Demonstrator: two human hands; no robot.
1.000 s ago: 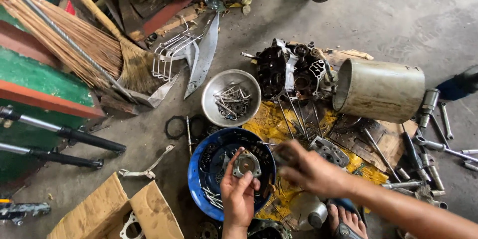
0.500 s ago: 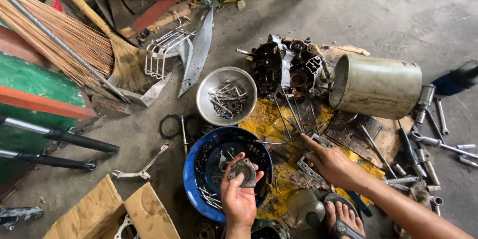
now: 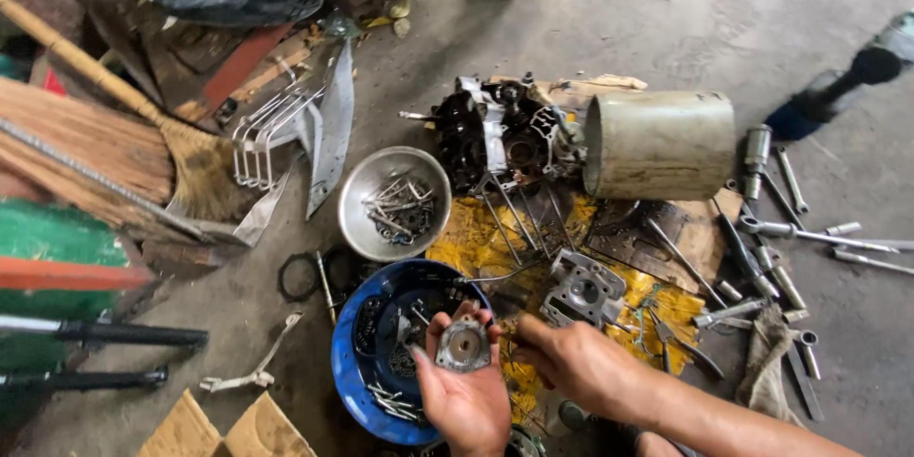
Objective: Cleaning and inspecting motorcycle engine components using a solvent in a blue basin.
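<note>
Bolts (image 3: 398, 207) fill metal bowl (image 3: 354, 192); left hand (image 3: 465, 390) holds round part (image 3: 463, 347) above blue basin (image 3: 348, 373).

Small round grey metal engine part (image 3: 463, 346), central hole, face up, above blue basin

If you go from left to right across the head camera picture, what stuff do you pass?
Straw broom → metal bowl of bolts → dark engine block → big metal can on its side → sockets and wrenches on the floor.
</note>
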